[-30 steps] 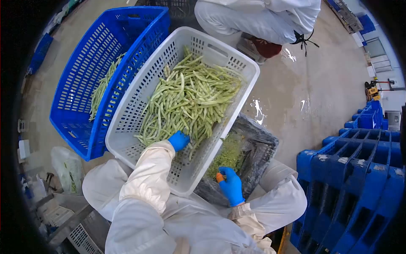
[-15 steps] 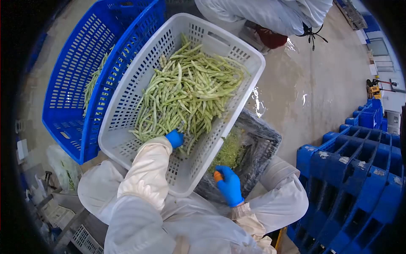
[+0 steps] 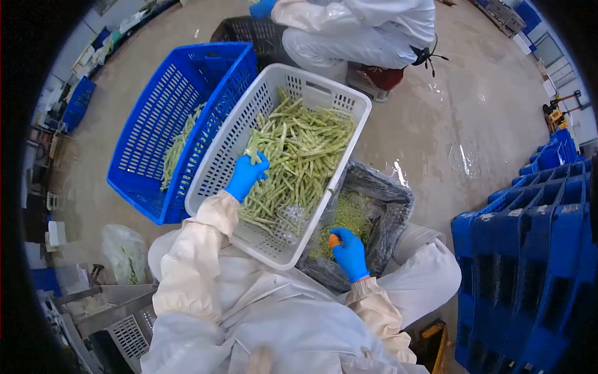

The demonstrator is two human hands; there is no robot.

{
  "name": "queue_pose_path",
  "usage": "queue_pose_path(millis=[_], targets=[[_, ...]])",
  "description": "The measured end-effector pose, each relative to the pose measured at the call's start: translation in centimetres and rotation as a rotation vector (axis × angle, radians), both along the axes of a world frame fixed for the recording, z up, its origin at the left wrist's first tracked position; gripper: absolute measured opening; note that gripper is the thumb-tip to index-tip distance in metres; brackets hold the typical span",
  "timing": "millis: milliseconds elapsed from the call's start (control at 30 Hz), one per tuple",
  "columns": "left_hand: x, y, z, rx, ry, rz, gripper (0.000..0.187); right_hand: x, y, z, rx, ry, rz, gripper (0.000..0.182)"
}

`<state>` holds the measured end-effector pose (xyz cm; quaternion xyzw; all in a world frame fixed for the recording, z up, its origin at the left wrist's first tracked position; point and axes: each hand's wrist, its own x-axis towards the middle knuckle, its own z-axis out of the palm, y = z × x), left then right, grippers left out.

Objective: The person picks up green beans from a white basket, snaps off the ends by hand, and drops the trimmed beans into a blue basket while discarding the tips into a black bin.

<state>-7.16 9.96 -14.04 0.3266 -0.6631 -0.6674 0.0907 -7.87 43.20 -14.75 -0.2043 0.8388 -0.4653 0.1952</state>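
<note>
A white perforated crate (image 3: 198, 187) holds a heap of green beans (image 3: 299, 146). My left hand (image 3: 247, 176), in a blue glove, is over the crate's left part, with its fingers closed around a few pale green beans (image 3: 254, 143). To the right of the crate, my right hand (image 3: 350, 254), also blue-gloved, is closed on a small orange object at its thumb side, which I cannot make out clearly. It is at the near edge of a bin lined with dark plastic (image 3: 392, 215), where small green bits (image 3: 352, 218) lie.
A blue crate (image 3: 146, 134) with some beans stands at the left. Beyond the crates a co-worker in white (image 3: 374, 31) sits by a dark basket (image 3: 246, 31). Blue pallets (image 3: 523, 262) are stacked at the right, and a clear bag (image 3: 123, 252) lies at the left.
The view has shifted, showing more floor and the co-worker's gloved hand. My left hand has moved from the crate's near end up to its left side and now holds beans.
</note>
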Motion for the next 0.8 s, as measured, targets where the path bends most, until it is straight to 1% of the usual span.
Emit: queue_pose_path(millis=[33,67,133,167,200,267,300,333,400,467,533,567,600,667,700,733,800], targets=[[0.4,0.2,2.7,0.092,0.116,-0.013,0.009,0.0,0.2,0.4,-0.026,0.011,-0.021,0.017],[0.6,0.9,5.5,0.073,0.126,-0.021,0.009,-0.2,0.6,0.7,-0.052,0.023,-0.044,0.016],[0.7,3.1,10.2,0.165,0.218,-0.043,0.009,-0.8,1.7,0.1,-0.136,0.033,-0.101,0.017],[0.6,4.1,11.6,0.212,0.276,-0.094,0.010,-1.0,2.0,0.7,-0.200,0.028,-0.152,0.018],[0.5,5.4,12.7,0.199,0.283,-0.110,0.010,-1.1,2.3,1.2,-0.215,0.037,-0.164,0.018],[0.2,8.8,14.2,0.374,0.317,-0.146,0.010,-1.6,3.3,2.7,-0.442,0.068,-0.306,0.022],[-0.2,10.7,14.8,0.401,0.338,-0.162,0.009,-1.4,3.7,4.5,-0.462,0.119,-0.321,0.026],[-0.5,12.4,14.8,0.401,0.340,-0.184,0.009,-1.4,3.9,5.6,-0.465,0.129,-0.339,0.026],[-1.0,15.6,13.8,0.429,0.301,-0.297,0.011,-1.1,4.5,7.1,-0.479,0.348,-0.186,0.028],[-1.5,18.4,11.8,0.450,0.296,-0.371,0.014,-0.6,4.8,6.5,-0.477,0.350,-0.200,0.028],[-1.6,20.7,10.3,0.564,0.259,-0.454,0.025,-0.5,5.3,5.0,-0.533,-0.079,-0.127,0.026],[-1.5,21.9,10.3,0.616,0.264,-0.418,0.034,-0.5,5.3,4.8,-0.624,-0.251,-0.181,0.022],[-1.5,22.3,10.2,0.614,0.260,-0.426,0.034,-0.6,5.7,4.7,-0.629,-0.249,-0.188,0.022],[-1.3,22.6,9.9,0.491,0.189,-0.350,0.037,-1.0,6.0,4.8,-0.732,-0.330,-0.170,0.021],[-1.1,22.9,10.2,0.391,0.155,-0.351,0.031,-1.0,6.1,4.8,-0.736,-0.329,-0.169,0.021],[-1.2,22.6,9.7,0.386,0.158,-0.350,0.031,-1.0,6.1,4.8,-0.725,-0.354,-0.133,0.022],[-1.0,22.3,9.8,0.315,0.109,-0.539,0.025,-0.8,6.2,5.6,-0.715,-0.387,-0.094,0.022]])
